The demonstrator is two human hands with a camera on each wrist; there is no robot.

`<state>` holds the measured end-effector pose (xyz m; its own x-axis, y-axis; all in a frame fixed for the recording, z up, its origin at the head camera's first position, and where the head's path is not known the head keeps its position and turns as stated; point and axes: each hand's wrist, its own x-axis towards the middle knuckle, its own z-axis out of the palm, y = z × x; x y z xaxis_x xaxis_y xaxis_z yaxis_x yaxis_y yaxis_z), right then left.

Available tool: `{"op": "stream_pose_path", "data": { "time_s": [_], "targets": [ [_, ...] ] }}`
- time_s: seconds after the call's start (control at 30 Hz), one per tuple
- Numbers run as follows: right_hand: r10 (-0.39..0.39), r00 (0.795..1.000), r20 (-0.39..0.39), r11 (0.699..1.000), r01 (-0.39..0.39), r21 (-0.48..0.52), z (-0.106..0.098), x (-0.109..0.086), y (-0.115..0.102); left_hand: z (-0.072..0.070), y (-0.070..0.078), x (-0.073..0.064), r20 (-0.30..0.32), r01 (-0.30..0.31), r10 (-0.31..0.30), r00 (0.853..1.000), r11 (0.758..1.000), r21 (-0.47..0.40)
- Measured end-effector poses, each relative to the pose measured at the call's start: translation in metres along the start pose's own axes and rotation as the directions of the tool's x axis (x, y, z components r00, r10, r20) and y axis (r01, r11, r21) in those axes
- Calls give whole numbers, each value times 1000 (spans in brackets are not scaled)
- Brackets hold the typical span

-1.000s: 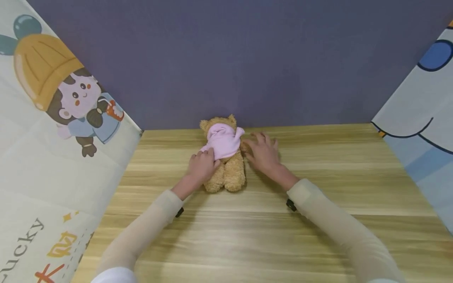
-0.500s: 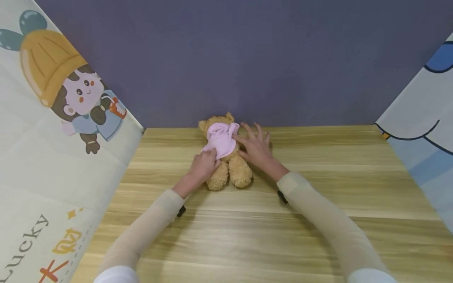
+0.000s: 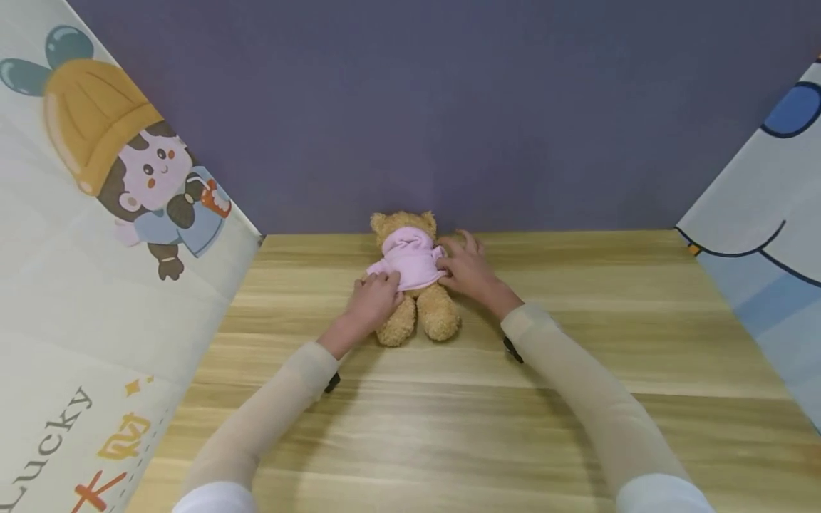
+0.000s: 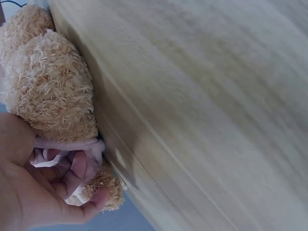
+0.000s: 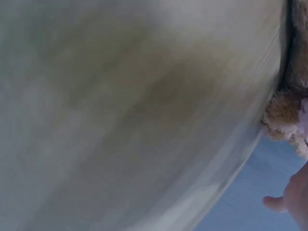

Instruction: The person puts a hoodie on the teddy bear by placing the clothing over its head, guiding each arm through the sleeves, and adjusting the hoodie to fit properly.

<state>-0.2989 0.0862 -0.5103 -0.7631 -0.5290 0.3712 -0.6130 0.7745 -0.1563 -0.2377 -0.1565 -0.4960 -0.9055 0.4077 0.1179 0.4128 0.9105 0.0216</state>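
Observation:
A light brown teddy bear [image 3: 439, 313] lies on the table in the head view, legs toward the person. It wears a pink hooded shirt [image 3: 413, 267] over its chest. My left hand [image 3: 373, 303] grips the shirt's lower edge at the bear's left side in view; in the left wrist view, curled fingers [image 4: 72, 175] hold the pink cloth, close to a furry paw. At the opposite side, my right hand [image 3: 471, 269] pinches the shirt near the sleeve with thumb and forefinger, its other fingers raised. In the right wrist view only part of that hand [image 5: 296, 197] shows.
The wood-grain table [image 3: 410, 427] ends at a dark grey-blue wall [image 3: 449, 114] right behind the bear's head. Printed panels stand on both sides: a cartoon child [image 3: 154, 164] on the left panel, and a white and blue panel [image 3: 757, 206] on the right.
The right hand has moved left from beside the bear to the shirt's side. The shirt lies straighter and wider over the chest, and the bear's legs have spread apart.

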Motion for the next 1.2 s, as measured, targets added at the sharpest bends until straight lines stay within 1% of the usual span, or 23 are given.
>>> {"op": "stream_pose_path", "data": {
  "time_s": [0.03, 0.1, 0.13, 0.23, 0.3, 0.33, 0.4, 0.5, 0.57, 0.63, 0.7, 0.8, 0.87, 0.93, 1.0, 1.07, 1.13, 1.2],
  "targets": [
    [7, 1000, 19, 1000, -7, -2, 0, 0, 1, 0, 0, -1, 4, 2, -2, 1000, 1000, 9],
    [52, 996, 74, 998, -53, 20, -3, 0, 2, 1, -1, -2, 3, 4, -4, 1000, 1000, 13],
    [82, 991, 108, 995, -88, 47, -4, 0, 1, 1, -2, -2, 2, 4, -4, 1000, 1000, 14],
    [165, 965, 203, 973, -192, 126, -9, -2, 2, 2, -2, -3, -3, 5, -5, 1000, 1000, 2],
    [174, 955, 238, 961, -218, 172, -10, -5, 4, 4, -2, -3, -8, 8, -8, 1000, 1000, -15],
    [157, 958, 241, 961, -205, 188, -10, -5, 5, 5, -2, -2, -10, 11, -11, 1000, 1000, -26],
    [99, 972, 214, 967, -144, 208, -11, -7, 8, 7, -3, -2, -19, 16, -17, 1000, 999, -48],
    [-5, 991, 134, 974, -26, 226, -8, -7, 14, 8, -6, -2, -27, 14, -16, 1000, 997, -81],
    [-52, 996, 73, 970, 32, 243, -6, -5, 19, 8, -8, -2, -22, -1, -2, 1000, 995, -105],
    [-71, 997, 28, 964, 61, 259, -4, 0, 24, 7, -9, -1, -9, -32, 31, 999, 992, -123],
    [-69, 998, -2, 962, 67, 264, -4, 5, 28, 6, -10, 0, 5, -72, 74, 997, 988, -137],
    [-49, 999, -1, 972, 48, 229, -4, 11, 26, 4, -13, -1, 29, -114, 120, 992, 982, -150],
    [-35, 999, 7, 982, 33, 186, -3, 13, 23, 4, -15, -4, 37, -113, 120, 992, 981, -157],
    [-61, 998, 11, 990, 59, 129, -1, 14, 22, 6, -17, -7, 46, -105, 113, 992, 983, -153],
    [-118, 993, -3, 987, 118, 109, 1, 13, 24, 7, -18, -9, 45, -110, 118, 992, 984, -140],
    [-191, 981, -44, 975, 195, 104, 0, 9, 30, 8, -19, -9, 36, -127, 132, 991, 984, -125],
    [-258, 964, -69, 958, 264, 109, -3, 4, 37, 8, -20, -9, 28, -144, 148, 989, 984, -107],
    [-288, 954, -83, 947, 297, 125, -6, -1, 42, 8, -21, -9, 30, -144, 148, 989, 984, -101]
  ]
}}
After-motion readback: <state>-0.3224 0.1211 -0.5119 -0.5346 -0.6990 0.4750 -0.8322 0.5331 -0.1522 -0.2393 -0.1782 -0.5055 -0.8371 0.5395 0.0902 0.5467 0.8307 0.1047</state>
